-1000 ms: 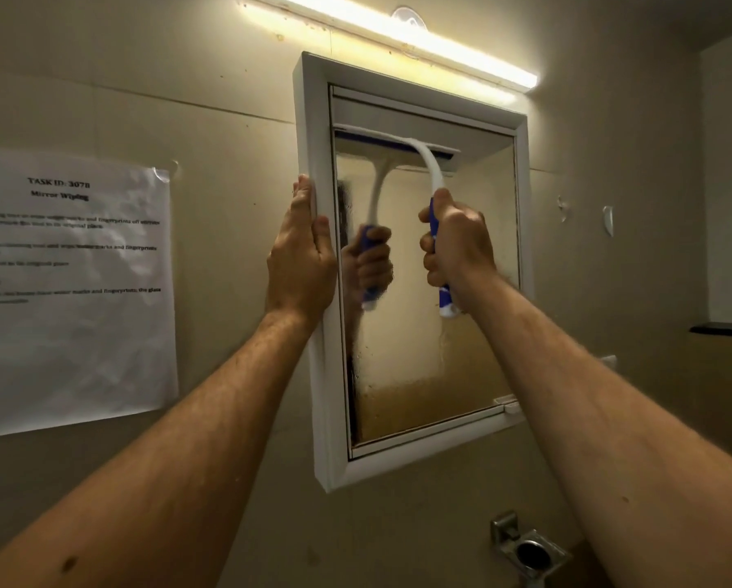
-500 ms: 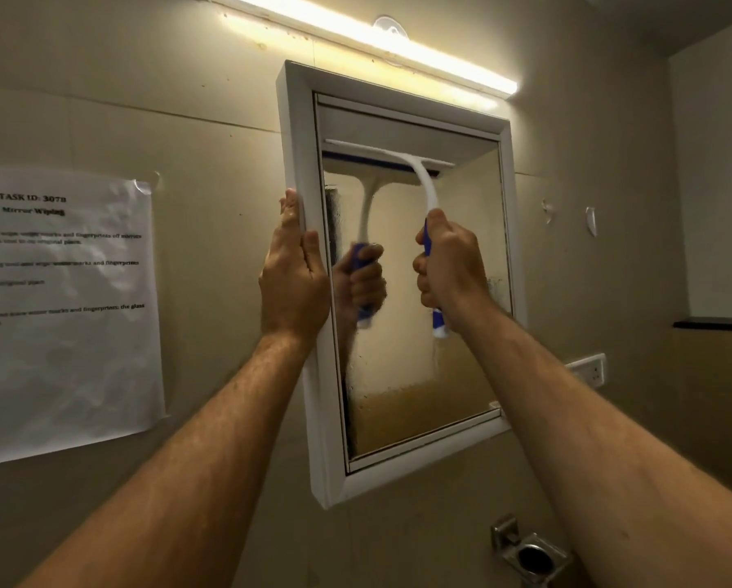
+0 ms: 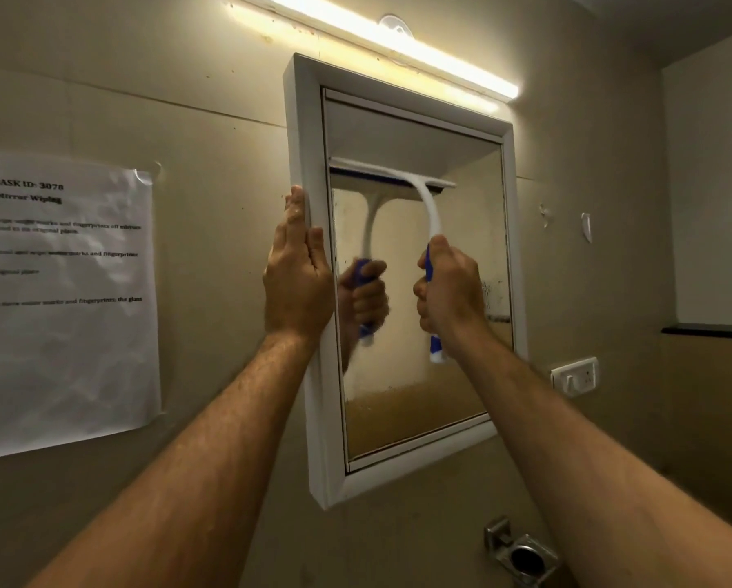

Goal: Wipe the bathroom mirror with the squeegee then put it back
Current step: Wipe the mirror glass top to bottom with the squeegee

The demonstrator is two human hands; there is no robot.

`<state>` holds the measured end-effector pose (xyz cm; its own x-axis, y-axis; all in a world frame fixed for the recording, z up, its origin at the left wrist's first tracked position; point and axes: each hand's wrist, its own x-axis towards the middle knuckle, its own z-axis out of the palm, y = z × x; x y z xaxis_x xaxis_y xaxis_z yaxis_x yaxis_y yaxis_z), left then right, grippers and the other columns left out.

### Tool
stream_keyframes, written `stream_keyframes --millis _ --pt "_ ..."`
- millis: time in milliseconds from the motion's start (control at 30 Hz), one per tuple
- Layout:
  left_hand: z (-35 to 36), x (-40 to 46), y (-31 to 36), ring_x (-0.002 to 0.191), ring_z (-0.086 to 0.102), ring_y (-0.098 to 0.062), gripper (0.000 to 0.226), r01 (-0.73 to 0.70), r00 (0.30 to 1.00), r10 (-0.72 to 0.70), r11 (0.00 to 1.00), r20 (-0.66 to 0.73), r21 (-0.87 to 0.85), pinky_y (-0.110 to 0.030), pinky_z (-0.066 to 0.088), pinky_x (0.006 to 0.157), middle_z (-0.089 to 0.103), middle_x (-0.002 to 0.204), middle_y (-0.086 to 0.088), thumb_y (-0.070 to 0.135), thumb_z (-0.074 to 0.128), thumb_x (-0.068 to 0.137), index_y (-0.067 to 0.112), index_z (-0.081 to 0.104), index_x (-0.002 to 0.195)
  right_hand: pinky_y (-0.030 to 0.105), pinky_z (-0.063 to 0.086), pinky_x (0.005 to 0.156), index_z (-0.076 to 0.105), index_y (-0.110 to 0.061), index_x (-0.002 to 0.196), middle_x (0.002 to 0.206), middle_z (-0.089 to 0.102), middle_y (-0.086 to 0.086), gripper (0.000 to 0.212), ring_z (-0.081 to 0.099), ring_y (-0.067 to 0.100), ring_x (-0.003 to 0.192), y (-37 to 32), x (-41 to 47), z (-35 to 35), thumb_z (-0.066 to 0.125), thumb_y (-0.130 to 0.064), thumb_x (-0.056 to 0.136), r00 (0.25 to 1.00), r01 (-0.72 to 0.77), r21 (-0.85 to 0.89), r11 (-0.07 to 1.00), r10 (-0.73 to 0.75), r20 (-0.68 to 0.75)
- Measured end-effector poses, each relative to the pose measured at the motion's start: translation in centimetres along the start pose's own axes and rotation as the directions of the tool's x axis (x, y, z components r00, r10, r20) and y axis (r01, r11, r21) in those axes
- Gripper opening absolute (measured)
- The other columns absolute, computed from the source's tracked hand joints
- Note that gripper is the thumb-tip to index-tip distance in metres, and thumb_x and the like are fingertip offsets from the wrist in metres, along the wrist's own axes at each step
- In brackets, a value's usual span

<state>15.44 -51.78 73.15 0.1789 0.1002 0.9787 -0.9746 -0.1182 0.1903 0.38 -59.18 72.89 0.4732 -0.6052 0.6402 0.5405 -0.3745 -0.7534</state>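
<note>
A white-framed mirror (image 3: 309,375) hangs on the beige wall. Its glass is fogged and spotted below, cleaner in the strip above the blade. A white squeegee (image 3: 430,205) with a blue handle lies with its blade flat against the upper glass. My right hand (image 3: 451,290) is closed around the blue handle. My left hand (image 3: 298,269) presses flat against the mirror frame's left edge, fingers pointing up. The hand and the squeegee are reflected in the glass.
A paper task sheet (image 3: 58,299) is taped to the wall at the left. A lit tube light (image 3: 389,40) runs above the mirror. A wall switch (image 3: 574,375) sits right of it. A metal holder (image 3: 521,553) is fixed below, and a dark ledge (image 3: 707,331) lies at far right.
The squeegee blade has slid down the glass from near the mirror's top, with my right hand following it. My left hand has stayed on the frame's left edge.
</note>
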Motion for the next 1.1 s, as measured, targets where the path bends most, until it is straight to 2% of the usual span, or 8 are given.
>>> stream_keyframes --millis 200,333,433,533,667,767,933,1100 --pt "0.1 0.2 -0.2 0.121 0.055 -0.026 0.051 -0.027 1.0 0.026 0.999 0.012 0.028 -0.048 0.055 0.091 0.036 0.15 -0.008 0.026 0.035 0.103 0.022 0.022 0.152 0.022 0.028 0.039 0.049 -0.016 0.083 0.058 0.041 0.0 0.037 0.032 0.011 0.042 1.2 1.6 0.4 0.032 -0.045 0.099 0.998 -0.011 -0.002 1.0 0.011 -0.064" --pt "0.2 0.2 -0.2 0.111 0.058 -0.021 0.051 -0.027 1.0 0.027 0.999 0.003 0.032 -0.042 0.058 0.084 0.036 0.147 -0.007 0.028 0.035 0.103 0.024 0.022 0.152 0.018 0.025 0.042 0.038 -0.005 0.072 0.062 0.03 0.012 0.046 0.027 0.007 0.048 1.7 -2.3 0.5 0.025 -0.035 0.104 0.998 -0.034 -0.01 0.999 0.034 0.058" --pt "0.2 0.2 -0.2 0.102 0.058 -0.013 0.05 -0.021 1.0 0.022 0.999 -0.015 0.041 -0.03 0.058 0.079 0.036 0.146 -0.007 0.028 0.036 0.103 0.024 0.023 0.152 0.025 0.03 0.051 0.025 -0.009 0.063 0.064 0.02 0.006 0.044 0.017 0.01 0.057 -1.1 -4.8 0.6 0.018 -0.021 0.105 0.991 -0.118 0.05 0.992 0.114 0.075" --pt "0.3 0.2 -0.3 0.096 0.05 -0.002 0.05 -0.023 1.0 0.024 0.998 -0.014 0.052 -0.007 0.044 0.073 0.036 0.145 -0.006 0.026 0.037 0.103 0.023 0.024 0.152 0.019 0.026 0.039 0.047 -0.01 0.078 0.057 0.038 0.005 0.041 0.031 0.013 0.049 0.2 -0.4 -0.4 0.031 -0.04 0.102 0.999 0.016 -0.005 1.0 -0.016 -0.049" --pt "0.3 0.2 -0.3 0.096 0.046 0.001 0.051 -0.014 1.0 0.015 0.998 -0.009 0.061 0.0 0.035 0.07 0.036 0.146 -0.006 0.026 0.038 0.103 0.024 0.024 0.152 0.02 0.029 0.038 0.05 -0.017 0.081 0.058 0.042 0.0 0.036 0.033 0.01 0.043 -0.2 2.9 -0.1 0.033 -0.042 0.099 0.996 -0.017 -0.065 0.998 0.011 -0.087" --pt "0.2 0.1 -0.3 0.098 0.05 -0.002 0.051 -0.015 1.0 0.016 0.999 -0.016 0.051 -0.006 0.043 0.074 0.036 0.146 -0.006 0.027 0.038 0.103 0.024 0.024 0.152 0.021 0.028 0.039 0.049 -0.017 0.082 0.057 0.04 -0.001 0.035 0.032 0.011 0.042 1.2 2.7 -0.3 0.032 -0.043 0.099 0.999 -0.01 -0.054 0.998 0.008 -0.049" --pt "0.2 -0.1 -0.2 0.091 0.062 -0.019 0.051 -0.001 1.0 0.001 1.0 -0.027 0.023 -0.036 0.061 0.072 0.037 0.145 -0.005 0.029 0.036 0.103 0.028 0.022 0.152 0.025 0.029 0.042 0.049 -0.016 0.076 0.057 0.04 0.001 0.04 0.034 0.014 0.048 5.2 -1.7 -1.5 0.033 -0.045 0.097 1.0 -0.006 -0.128 0.992 0.003 -0.025" --pt "0.1 -0.2 0.0 0.095 0.06 -0.016 0.049 0.006 0.999 -0.005 1.0 -0.036 0.019 -0.031 0.059 0.077 0.039 0.144 -0.006 0.029 0.035 0.104 0.026 0.024 0.152 0.019 0.026 0.045 0.042 -0.006 0.071 0.058 0.034 0.009 0.045 0.03 0.015 0.054 1.6 -1.3 -1.5 0.027 -0.035 0.103 0.999 -0.002 -0.067 0.998 0.0 -0.035"
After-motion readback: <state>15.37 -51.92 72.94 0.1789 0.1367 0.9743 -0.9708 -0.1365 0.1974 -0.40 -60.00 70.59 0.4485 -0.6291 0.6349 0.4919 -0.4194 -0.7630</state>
